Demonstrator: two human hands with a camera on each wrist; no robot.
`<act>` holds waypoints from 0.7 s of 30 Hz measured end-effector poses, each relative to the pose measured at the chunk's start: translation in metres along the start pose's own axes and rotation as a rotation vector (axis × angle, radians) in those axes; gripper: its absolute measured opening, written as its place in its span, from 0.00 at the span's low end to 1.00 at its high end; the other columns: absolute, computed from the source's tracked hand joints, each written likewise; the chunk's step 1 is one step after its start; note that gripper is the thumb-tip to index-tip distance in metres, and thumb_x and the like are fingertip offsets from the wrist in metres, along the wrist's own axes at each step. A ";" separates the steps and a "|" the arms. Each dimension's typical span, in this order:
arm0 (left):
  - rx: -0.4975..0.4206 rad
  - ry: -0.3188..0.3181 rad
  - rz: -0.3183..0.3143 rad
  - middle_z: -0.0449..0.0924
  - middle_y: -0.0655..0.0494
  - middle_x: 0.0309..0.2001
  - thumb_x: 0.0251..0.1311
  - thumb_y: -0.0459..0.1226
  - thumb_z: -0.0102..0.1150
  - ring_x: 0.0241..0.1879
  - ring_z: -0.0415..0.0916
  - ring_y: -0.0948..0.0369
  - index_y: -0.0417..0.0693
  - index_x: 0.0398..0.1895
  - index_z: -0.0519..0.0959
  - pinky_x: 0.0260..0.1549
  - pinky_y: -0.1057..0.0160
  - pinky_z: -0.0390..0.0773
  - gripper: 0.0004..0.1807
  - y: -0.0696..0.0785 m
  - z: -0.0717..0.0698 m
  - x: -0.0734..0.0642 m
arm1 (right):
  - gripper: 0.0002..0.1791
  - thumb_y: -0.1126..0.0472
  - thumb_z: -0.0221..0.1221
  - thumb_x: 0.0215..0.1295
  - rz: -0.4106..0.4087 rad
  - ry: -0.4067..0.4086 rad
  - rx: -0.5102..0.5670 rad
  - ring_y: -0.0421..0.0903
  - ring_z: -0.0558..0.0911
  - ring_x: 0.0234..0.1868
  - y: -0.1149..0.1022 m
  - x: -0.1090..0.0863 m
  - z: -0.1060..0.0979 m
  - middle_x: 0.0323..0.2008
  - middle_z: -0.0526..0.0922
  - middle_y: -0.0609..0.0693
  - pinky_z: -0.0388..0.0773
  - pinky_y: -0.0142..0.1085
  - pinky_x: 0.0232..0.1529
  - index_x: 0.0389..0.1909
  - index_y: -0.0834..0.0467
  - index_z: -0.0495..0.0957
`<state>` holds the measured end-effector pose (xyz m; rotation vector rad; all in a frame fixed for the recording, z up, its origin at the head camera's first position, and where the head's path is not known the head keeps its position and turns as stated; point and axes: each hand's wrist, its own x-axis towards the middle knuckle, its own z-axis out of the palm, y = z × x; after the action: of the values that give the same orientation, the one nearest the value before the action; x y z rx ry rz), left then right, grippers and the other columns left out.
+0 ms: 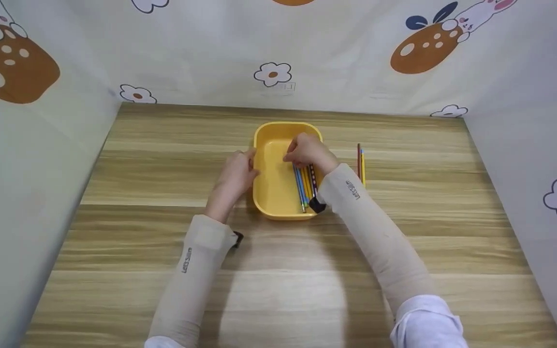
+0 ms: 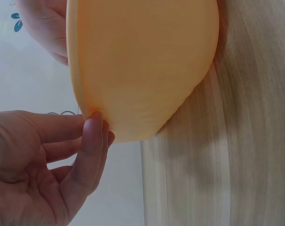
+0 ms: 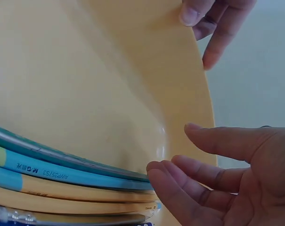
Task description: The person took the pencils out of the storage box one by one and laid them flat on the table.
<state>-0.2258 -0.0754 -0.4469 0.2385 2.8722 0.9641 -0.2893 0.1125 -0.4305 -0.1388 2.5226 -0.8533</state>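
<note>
White walls (image 1: 211, 48) with cartoon prints close off the back and both sides of the wood-grain table (image 1: 138, 183). Yellow bin (image 1: 273, 193) sits toward the table's back edge, about midway between left and right edges, well apart from both; narrow strip of wood behind it, wider stretch in front. Pencils (image 1: 301, 183) in it lie side by side along its right wall, so my wider run of bin floor is on their left. Just past the bin's right edge, on the table: a dark red pencil (image 1: 359, 159) and a yellow pencil (image 1: 363, 169) side by side, near ends running up to the right sleeve (image 1: 380, 237).

Left hand (image 1: 236, 169): I've got it pinching the bin's left rim, thumb inside, other fingers outside. Right hand (image 1: 307, 151): over the back right part of the bin, released, thumb apart from fingers, nothing held; fingertips by the pencils' back ends, can't tell if touching.

Text I can read: "M&G" plus a code starting "AWP" on a blue pencil (image 3: 85, 179), later digits unsure. "Let's Slim" on the right sleeve, same on the left sleeve (image 1: 194, 285). Small boxed mark (image 1: 289, 87) by a wall flower (image 1: 272, 74), illegible to me.
</note>
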 end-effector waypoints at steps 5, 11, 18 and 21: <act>0.022 -0.002 -0.009 0.75 0.44 0.35 0.56 0.32 0.61 0.39 0.72 0.50 0.41 0.62 0.70 0.39 0.54 0.75 0.27 0.000 0.000 0.000 | 0.16 0.63 0.65 0.55 0.056 -0.016 -0.028 0.41 0.78 0.18 0.000 0.004 0.005 0.17 0.78 0.51 0.78 0.29 0.22 0.14 0.58 0.70; -0.003 -0.022 -0.030 0.75 0.41 0.42 0.57 0.31 0.61 0.44 0.73 0.49 0.43 0.64 0.69 0.42 0.55 0.78 0.29 0.001 -0.001 0.000 | 0.18 0.64 0.66 0.52 0.097 -0.050 -0.158 0.42 0.78 0.17 -0.003 0.008 0.010 0.16 0.75 0.50 0.80 0.32 0.24 0.13 0.56 0.66; -0.028 -0.024 -0.036 0.75 0.40 0.43 0.58 0.30 0.60 0.45 0.73 0.49 0.43 0.65 0.68 0.44 0.53 0.78 0.29 0.001 -0.001 0.000 | 0.09 0.66 0.67 0.50 0.139 -0.056 -0.192 0.44 0.82 0.20 -0.004 0.010 0.011 0.23 0.84 0.56 0.82 0.33 0.27 0.21 0.62 0.75; -0.024 -0.022 -0.031 0.75 0.40 0.42 0.57 0.30 0.59 0.45 0.72 0.49 0.43 0.65 0.68 0.44 0.53 0.77 0.29 0.001 0.000 0.000 | 0.07 0.67 0.67 0.50 0.150 -0.047 -0.155 0.46 0.84 0.22 -0.004 0.011 0.011 0.27 0.86 0.60 0.83 0.36 0.31 0.26 0.65 0.79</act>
<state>-0.2258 -0.0745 -0.4461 0.2000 2.8343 0.9837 -0.2942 0.1011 -0.4403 -0.0187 2.5163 -0.5890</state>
